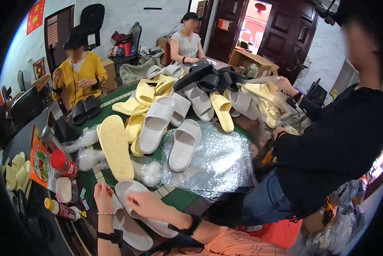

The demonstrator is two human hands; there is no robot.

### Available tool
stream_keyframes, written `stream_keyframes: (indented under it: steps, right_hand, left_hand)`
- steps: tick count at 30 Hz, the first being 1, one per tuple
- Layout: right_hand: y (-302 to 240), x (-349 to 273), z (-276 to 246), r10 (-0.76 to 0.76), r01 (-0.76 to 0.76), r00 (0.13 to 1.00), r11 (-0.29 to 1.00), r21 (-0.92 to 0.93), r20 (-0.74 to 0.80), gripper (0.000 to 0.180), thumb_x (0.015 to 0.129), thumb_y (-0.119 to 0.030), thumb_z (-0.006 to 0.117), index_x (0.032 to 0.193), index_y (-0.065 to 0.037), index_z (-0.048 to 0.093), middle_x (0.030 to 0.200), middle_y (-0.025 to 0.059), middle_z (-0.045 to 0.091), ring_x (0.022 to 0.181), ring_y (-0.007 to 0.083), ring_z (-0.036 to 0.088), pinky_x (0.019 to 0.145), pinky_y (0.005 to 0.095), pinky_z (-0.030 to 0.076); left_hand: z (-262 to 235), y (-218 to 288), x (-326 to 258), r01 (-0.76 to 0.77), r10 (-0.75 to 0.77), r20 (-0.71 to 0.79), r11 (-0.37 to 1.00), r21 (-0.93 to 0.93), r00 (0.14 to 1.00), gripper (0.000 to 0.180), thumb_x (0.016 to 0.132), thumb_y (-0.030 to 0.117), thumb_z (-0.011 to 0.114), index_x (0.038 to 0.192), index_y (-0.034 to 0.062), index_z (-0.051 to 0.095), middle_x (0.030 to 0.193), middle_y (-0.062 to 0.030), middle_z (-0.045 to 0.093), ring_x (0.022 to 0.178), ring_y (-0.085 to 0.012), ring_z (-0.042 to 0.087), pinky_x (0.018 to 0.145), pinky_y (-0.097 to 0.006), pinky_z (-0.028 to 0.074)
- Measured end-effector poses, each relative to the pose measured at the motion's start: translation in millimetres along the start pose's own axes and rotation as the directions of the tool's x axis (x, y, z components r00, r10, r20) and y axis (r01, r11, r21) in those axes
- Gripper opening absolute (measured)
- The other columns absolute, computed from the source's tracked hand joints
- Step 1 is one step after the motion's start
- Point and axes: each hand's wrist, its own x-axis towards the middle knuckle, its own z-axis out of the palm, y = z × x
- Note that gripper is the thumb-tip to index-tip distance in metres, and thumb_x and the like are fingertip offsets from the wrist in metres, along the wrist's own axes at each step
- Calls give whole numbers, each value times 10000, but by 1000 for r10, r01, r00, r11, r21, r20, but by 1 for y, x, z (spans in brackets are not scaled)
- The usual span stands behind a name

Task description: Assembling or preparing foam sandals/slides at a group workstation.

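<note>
Where the worktop (181,198) meets the wearer's edge, a pair of grey slippers (134,222) lies stacked, long axis running from near-left toward far-right. Left hand (103,197) grips the far-left end, fingers curled on it; right hand (145,204) presses flat on top, fingers together. Beyond: yellow slipper (114,147), crinkled plastic bags (217,164).

Beyond the yellow slipper (115,146), the slipper pile (174,102) blocks the desk (181,198); to its right, crumpled plastic wrap (217,160); left, bottles (63,164).
</note>
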Motion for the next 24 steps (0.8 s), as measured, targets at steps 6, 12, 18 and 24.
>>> stream_keyframes:
  steps: [6, 12, 18, 24]
  right_hand:
    - [40, -27, 37, -276, 340, 892, 932, -129, 359, 432, 778, -240, 548, 1139, -14, 481, 1079, 235, 400, 1052, 346, 369, 822, 397, 338]
    - [64, -10, 88, -302, 356, 924, 905, -234, 236, 662, 768, -252, 566, 1288, 15, 255, 1018, 264, 419, 986, 367, 409, 837, 401, 350]
    - [43, -20, 76, -258, 287, 955, 925, -249, 142, 636, 782, -226, 540, 1272, 54, 246, 863, 252, 481, 797, 387, 481, 702, 429, 385]
    - [-13, -29, -28, -316, 171, 902, 888, -428, -295, 610, 794, -224, 540, 1274, 31, 262, 767, 273, 498, 737, 394, 507, 652, 426, 408]
  left_hand:
    - [1, -3, 0, -43, 45, 67, 999, -24, 997, 78, 847, 125, 518, 803, 62, 505, 652, -2, 518, 540, -74, 483, 506, -194, 355]
    - [2, 6, -7, -56, 49, 105, 996, 67, 993, 94, 833, 119, 540, 806, 29, 536, 637, 2, 525, 535, -69, 487, 498, -198, 365]
    - [29, 62, -40, -379, 356, 139, 900, 216, 924, 311, 868, 90, 452, 1150, -41, 460, 1152, -116, 494, 1054, -165, 465, 905, -270, 343]
    - [44, 117, -66, -447, 423, 148, 868, 215, 894, 227, 879, 73, 422, 1047, -32, 533, 1011, -49, 545, 947, -121, 485, 851, -235, 358]
